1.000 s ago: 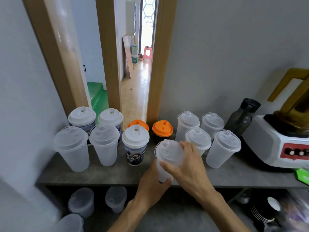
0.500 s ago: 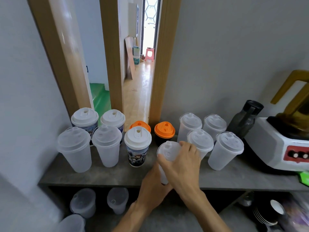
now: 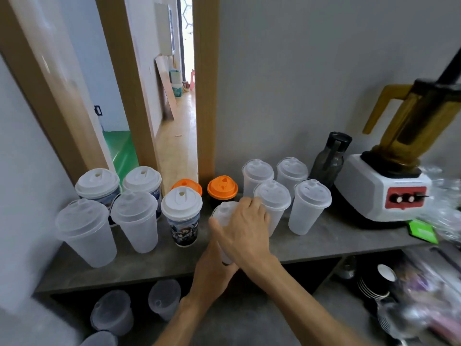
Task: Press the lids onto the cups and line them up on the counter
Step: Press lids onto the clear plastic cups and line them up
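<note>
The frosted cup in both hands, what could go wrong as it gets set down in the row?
1. The right hand covers the frosted cup, tight beside a lidded clear cup; a knuckle could tip it.
2. The printed cup stands close on the other side, so the gap is narrow.

Both forearms are bare from the bottom edge of the view up to the wrists, with no sleeve on either; the left hand (image 3: 212, 268) and the right hand (image 3: 245, 228) are ungloved; the fingers (image 3: 249, 203) are slim, the nails cut short; the knuckles show plainly.
</note>
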`<state>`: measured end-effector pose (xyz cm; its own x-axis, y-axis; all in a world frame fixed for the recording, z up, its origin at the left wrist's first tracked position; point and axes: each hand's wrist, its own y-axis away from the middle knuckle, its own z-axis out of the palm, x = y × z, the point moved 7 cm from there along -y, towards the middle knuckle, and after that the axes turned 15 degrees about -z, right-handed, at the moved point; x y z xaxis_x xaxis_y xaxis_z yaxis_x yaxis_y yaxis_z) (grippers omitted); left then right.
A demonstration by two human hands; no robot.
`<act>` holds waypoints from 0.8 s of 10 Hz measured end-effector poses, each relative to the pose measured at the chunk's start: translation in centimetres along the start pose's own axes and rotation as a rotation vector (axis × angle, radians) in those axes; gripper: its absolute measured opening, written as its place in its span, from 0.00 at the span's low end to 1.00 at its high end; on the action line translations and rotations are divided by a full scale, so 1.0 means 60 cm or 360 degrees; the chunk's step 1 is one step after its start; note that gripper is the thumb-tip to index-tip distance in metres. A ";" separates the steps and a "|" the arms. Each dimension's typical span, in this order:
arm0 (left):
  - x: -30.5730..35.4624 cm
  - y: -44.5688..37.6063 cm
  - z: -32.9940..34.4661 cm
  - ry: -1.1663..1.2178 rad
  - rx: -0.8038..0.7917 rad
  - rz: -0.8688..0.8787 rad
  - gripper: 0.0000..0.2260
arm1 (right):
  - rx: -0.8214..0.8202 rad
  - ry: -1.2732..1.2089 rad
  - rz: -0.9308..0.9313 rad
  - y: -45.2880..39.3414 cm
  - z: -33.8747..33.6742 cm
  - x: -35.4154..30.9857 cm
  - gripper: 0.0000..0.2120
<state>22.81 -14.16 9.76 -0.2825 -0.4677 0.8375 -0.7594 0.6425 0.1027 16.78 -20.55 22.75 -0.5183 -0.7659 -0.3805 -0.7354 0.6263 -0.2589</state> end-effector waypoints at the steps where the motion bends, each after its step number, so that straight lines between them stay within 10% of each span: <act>1: 0.012 0.017 0.002 0.0071 0.0007 0.0020 0.32 | -0.0159 -0.0079 -0.0106 0.023 -0.020 0.020 0.40; 3: 0.080 0.038 0.075 0.0027 -0.0161 0.0139 0.32 | -0.0154 -0.0212 -0.0216 0.074 -0.134 0.135 0.36; 5: 0.067 0.020 0.086 -0.0567 0.0257 0.0123 0.21 | 0.0061 -0.0129 0.0112 0.044 -0.300 0.365 0.42; 8: 0.040 0.018 0.107 -0.0906 0.0461 -0.0018 0.12 | -0.0045 0.0329 0.0032 -0.060 -0.240 0.501 0.37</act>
<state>17.57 -18.49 8.44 -0.4803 -0.7740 0.4125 -0.8693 0.4828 -0.1062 -2.45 -47.92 25.00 -0.6092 -0.7688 -0.1945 -0.7345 0.6395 -0.2273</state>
